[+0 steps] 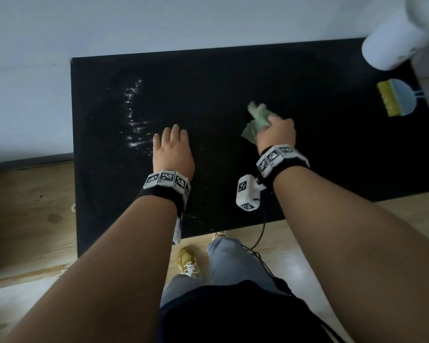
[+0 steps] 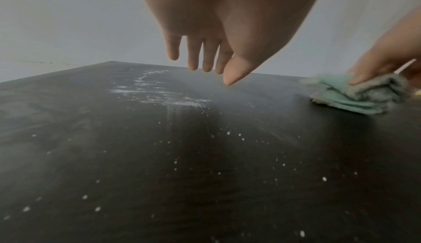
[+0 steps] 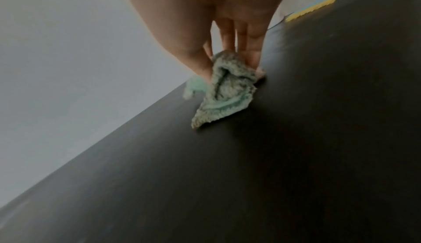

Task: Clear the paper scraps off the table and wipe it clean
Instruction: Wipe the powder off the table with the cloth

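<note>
The right hand (image 1: 276, 134) is grasping a bunched green cloth (image 1: 256, 121) against the black table (image 1: 332, 149); the left hand (image 1: 172, 152) is hovering released near white crumbs (image 1: 136, 120).

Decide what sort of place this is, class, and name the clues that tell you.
Probably a plain indoor room, perhaps a home or a recording space. A black table stands against a bare pale wall on a wood-look floor, with a small brush and dustpan on it.

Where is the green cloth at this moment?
In the head view, the green cloth lies on the black table, right of centre, gripped by the right hand.
</note>
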A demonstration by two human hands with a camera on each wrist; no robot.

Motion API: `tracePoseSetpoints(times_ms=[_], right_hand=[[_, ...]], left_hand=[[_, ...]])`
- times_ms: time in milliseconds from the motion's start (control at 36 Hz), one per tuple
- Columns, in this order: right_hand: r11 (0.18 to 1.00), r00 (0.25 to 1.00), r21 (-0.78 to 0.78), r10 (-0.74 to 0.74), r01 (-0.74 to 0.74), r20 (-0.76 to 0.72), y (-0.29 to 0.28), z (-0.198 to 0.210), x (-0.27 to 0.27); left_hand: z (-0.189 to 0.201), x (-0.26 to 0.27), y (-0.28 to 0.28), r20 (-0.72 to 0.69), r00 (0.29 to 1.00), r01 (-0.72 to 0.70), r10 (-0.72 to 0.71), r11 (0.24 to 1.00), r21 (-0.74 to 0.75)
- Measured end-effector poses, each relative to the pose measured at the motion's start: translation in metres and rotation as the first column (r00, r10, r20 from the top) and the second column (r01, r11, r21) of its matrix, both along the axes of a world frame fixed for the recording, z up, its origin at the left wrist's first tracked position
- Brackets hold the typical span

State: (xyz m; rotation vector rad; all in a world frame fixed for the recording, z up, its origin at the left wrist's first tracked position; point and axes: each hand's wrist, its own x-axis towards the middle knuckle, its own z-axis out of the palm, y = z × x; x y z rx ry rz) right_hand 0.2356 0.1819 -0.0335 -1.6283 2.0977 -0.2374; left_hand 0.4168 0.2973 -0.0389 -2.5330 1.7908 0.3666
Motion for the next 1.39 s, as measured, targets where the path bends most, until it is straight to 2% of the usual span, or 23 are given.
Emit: tracePoseSetpoints(times_ms=[56, 111, 278, 417, 639, 750, 806, 861, 945, 1028, 1139, 1278, 1389], right_hand=[[0.988, 0.995, 0.149, -0.018, 0.032, -0.099, -0.017, -0.002, -0.006], [0.979, 0.987, 0.203, 0.023, 0.01, -0.158, -0.023, -0.005, -0.003], [0.979, 0.977, 0.157, 0.155, -0.132, -0.146, -0.023, -0.012, 0.047], [0.939, 0.939, 0.155, 0.325, -0.306, -0.11, -0.038, -0.011, 0.095], [0.862, 0.871, 0.143, 0.491, -0.486, -0.002, -0.066, -0.007, 0.152], [0.876, 0.877, 0.046, 0.477, -0.479, 0.054, -0.062, -0.015, 0.155], [0.864, 0.864, 0.063, 0.492, -0.5, 0.11, -0.064, -0.02, 0.157], [0.877, 0.879, 0.114, 0.445, -0.467, 0.172, -0.063, -0.019, 0.156], [0.853, 0.872, 0.195, 0.453, -0.485, 0.185, -0.059, -0.024, 0.15], [0.867, 0.913, 0.3, 0.341, -0.398, 0.225, -0.048, -0.027, 0.145], [0.823, 0.932, 0.448, 0.259, -0.351, 0.254, -0.028, -0.027, 0.136], [0.787, 0.923, 0.482, 0.321, -0.385, 0.213, 0.022, -0.024, 0.11], [0.78, 0.819, 0.254, 0.557, -0.572, 0.135, 0.082, -0.025, 0.077]], left_hand=[[-0.001, 0.0, -0.004, 0.003, 1.0, -0.003, 0.003, 1.0, 0.0], [-0.003, 0.003, -0.007, 0.003, 1.0, -0.011, 0.011, 1.0, 0.008], [-0.006, 0.019, -0.013, 0.012, 0.998, -0.069, 0.069, 0.998, 0.01], [-0.006, 0.037, -0.009, 0.03, 0.993, -0.116, 0.115, 0.993, 0.021], [-0.013, 0.059, 0.001, 0.047, 0.98, -0.192, 0.191, 0.981, 0.025], [-0.013, 0.061, 0.003, 0.032, 0.977, -0.213, 0.212, 0.977, 0.019], [-0.014, 0.061, 0.005, 0.033, 0.977, -0.214, 0.213, 0.977, 0.018], [-0.013, 0.06, 0.008, 0.034, 0.977, -0.211, 0.21, 0.977, 0.012], [-0.012, 0.056, 0.013, 0.024, 0.978, -0.206, 0.206, 0.979, -0.006], [-0.01, 0.051, 0.022, 0.02, 0.982, -0.185, 0.185, 0.983, -0.014], [-0.008, 0.046, 0.039, 0.022, 0.989, -0.144, 0.144, 0.99, -0.01], [-0.006, 0.042, 0.063, 0.001, 0.993, -0.114, 0.114, 0.993, -0.019], [-0.002, 0.035, 0.083, 0.002, 0.997, -0.073, 0.073, 0.997, -0.007]])
